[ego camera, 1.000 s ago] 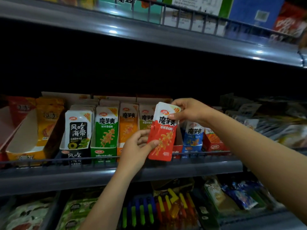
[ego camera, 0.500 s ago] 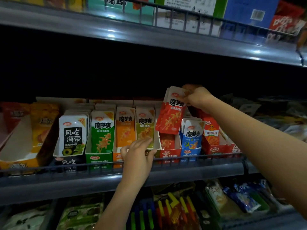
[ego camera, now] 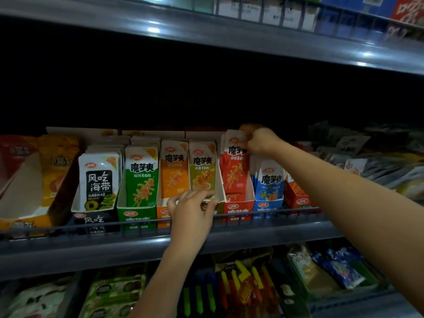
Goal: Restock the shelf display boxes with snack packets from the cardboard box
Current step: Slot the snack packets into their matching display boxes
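Upper shelf runs across the top of the frame, grey metal, boxed goods blurred behind its wire rail. Dark gap below it.

Middle shelf crosses the centre, with a low wire rail along its front edge. Behind the rail stands a row of open-front display boxes, side by side and touching: black box at centre left with white-and-black packets, green box with green packets, orange box with orange packets, then olive packets, red box, blue box with blue packets. Far left, a larger orange-and-white box is tilted, with yellow packets behind it.

Lower shelf, bottom of frame: mixed bags and coloured sticks, too dim to name.

Right arm enters from the lower right edge. Right hand, upper centre right, has fingers curled, pinching the top edge of a red packet. The packet stands upright in the red box, its lower part inside, its top above the neighbouring packets.

Left arm rises from the bottom centre. Left hand sits at the rail in front of the olive packets, fingers bent, tips touching the lower edge of the front olive packet. Cannot tell whether it grips packet or box.

Cardboard supply box not in view.
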`<action>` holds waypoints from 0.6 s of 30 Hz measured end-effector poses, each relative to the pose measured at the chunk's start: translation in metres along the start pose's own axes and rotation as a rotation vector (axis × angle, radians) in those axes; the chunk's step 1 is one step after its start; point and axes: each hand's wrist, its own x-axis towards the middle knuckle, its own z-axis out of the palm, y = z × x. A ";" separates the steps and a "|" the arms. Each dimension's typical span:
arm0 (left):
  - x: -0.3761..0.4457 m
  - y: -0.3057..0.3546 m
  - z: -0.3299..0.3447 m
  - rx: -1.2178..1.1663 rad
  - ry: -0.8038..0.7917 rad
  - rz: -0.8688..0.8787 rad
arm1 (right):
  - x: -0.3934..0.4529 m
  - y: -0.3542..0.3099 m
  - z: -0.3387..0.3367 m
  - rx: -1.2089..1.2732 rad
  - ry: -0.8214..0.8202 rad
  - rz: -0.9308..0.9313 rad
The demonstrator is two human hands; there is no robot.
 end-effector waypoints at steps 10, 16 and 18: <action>-0.002 -0.002 0.001 0.047 0.000 0.047 | -0.014 -0.006 0.012 -0.472 -0.079 -0.097; -0.003 -0.003 -0.001 0.005 0.003 0.067 | -0.016 -0.008 0.006 -0.569 0.000 -0.139; -0.004 -0.001 -0.005 -0.032 -0.006 0.066 | -0.021 -0.012 0.001 -0.572 0.049 -0.166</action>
